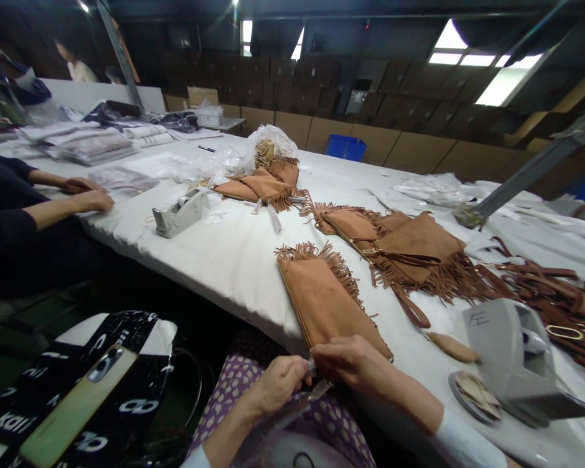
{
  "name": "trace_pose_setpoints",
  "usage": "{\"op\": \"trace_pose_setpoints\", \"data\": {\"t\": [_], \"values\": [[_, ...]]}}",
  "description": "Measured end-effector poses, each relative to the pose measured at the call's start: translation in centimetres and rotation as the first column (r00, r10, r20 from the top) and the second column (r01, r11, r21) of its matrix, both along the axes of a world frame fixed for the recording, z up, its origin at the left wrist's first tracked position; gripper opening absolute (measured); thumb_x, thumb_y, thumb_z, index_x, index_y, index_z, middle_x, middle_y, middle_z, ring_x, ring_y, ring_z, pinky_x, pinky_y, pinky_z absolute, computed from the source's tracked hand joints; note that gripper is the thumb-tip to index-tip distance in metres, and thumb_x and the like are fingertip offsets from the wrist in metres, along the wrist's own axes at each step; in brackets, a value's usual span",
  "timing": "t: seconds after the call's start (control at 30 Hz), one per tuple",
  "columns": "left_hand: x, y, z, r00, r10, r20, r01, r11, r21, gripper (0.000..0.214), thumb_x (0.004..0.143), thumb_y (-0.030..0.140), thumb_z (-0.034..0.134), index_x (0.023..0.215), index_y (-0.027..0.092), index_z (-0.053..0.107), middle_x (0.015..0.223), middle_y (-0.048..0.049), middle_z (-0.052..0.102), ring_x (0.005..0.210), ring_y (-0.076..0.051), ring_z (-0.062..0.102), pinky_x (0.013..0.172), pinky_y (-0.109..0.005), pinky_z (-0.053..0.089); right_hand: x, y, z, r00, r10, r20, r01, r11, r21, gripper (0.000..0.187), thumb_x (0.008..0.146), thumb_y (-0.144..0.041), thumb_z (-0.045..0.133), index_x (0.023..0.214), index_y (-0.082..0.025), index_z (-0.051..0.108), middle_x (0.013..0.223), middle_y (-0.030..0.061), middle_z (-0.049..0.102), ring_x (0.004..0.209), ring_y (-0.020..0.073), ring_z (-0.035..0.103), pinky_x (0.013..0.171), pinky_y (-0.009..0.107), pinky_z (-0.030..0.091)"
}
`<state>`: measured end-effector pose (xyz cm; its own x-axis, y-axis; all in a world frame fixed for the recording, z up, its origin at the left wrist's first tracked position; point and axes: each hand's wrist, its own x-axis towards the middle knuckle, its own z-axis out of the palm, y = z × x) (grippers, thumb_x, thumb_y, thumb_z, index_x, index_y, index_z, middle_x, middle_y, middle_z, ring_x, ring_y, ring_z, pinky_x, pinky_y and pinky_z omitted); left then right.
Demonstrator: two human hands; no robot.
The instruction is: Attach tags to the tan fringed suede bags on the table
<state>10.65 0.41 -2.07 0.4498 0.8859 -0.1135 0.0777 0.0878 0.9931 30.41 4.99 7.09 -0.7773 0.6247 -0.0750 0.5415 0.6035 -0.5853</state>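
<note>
A tan suede fringed pouch (322, 302) lies on the white table (234, 253) with its near end at the table's front edge. My right hand (353, 364) pinches that near corner, fingers closed. My left hand (280, 383) is closed too, pinching something small by the same corner; a thin metal piece (319, 390) hangs just below the two hands. Below them is my dotted purple lap (234, 390).
More fringed pouches (409, 250) and brown straps (556, 305) lie to the right, another pile (263, 185) farther back. A grey tape dispenser (517, 357) stands at right, a second dispenser (180, 211) at left. Another person's forearms (73, 201) rest on the table. A phone (78, 403) lies on a black-and-white bag.
</note>
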Motion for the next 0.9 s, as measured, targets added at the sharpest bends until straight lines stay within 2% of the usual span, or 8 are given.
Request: {"op": "trace_pose_setpoints", "data": {"t": [0.13,0.23,0.4,0.73,0.9], "values": [[0.0,-0.1,-0.3,1.000,0.005,0.013,-0.004,0.999,-0.050,0.051,0.091,0.055,0.036,0.075,0.013,0.060,0.053,0.0048,0.039,0.049,-0.010,0.034,0.047,-0.024,0.025,-0.3,-0.1,0.7,1.000,0.010,-0.029,-0.011,0.999,-0.032,0.033,0.096,-0.034,0.039,0.093,-0.020,0.069,0.074,0.0045,0.064,0.068,0.0139,0.057,0.062,0.022,0.037],[0.0,-0.1,-0.4,1.000,0.017,0.003,-0.016,0.999,-0.027,0.048,0.091,0.052,0.038,0.074,0.013,0.060,0.055,0.0039,0.042,0.051,-0.011,0.037,0.049,-0.024,0.028,-0.7,-0.1,0.7,0.998,0.009,-0.061,-0.013,0.998,-0.060,0.033,0.095,-0.038,0.043,0.094,-0.020,0.070,0.075,0.0041,0.065,0.069,0.0134,0.058,0.063,0.022,0.038],[0.0,0.0,-0.1,0.998,0.034,-0.052,-0.031,0.998,0.053,0.042,0.092,0.044,0.039,0.073,0.013,0.061,0.060,0.0026,0.048,0.058,-0.012,0.044,0.055,-0.023,0.033,-0.9,0.5,-0.6,0.991,0.008,-0.135,-0.020,0.996,-0.089,0.035,0.093,-0.044,0.047,0.091,-0.018,0.071,0.074,0.0030,0.064,0.069,0.0125,0.057,0.062,0.020,0.039],[0.5,-0.3,0.0,0.991,0.097,-0.092,-0.085,0.989,0.121,0.034,0.092,0.034,0.039,0.065,0.016,0.049,0.060,0.0043,0.044,0.058,-0.011,0.042,0.053,-0.022,0.029,-0.5,1.1,-2.8,0.982,0.028,-0.186,-0.048,0.993,-0.107,0.035,0.092,-0.044,0.049,0.088,-0.017,0.071,0.072,0.0025,0.063,0.067,0.0113,0.056,0.060,0.019,0.039],[0.7,-0.6,0.3,0.988,0.119,-0.094,-0.105,0.985,0.139,0.036,0.094,0.035,0.037,0.071,0.015,0.056,0.062,0.0033,0.048,0.059,-0.011,0.044,0.056,-0.022,0.033,-0.4,1.5,-3.0,0.976,0.043,-0.212,-0.073,0.988,-0.135,0.036,0.092,-0.045,0.049,0.092,-0.017,0.071,0.077,0.0044,0.067,0.070,0.0129,0.059,0.063,0.020,0.042]]}}
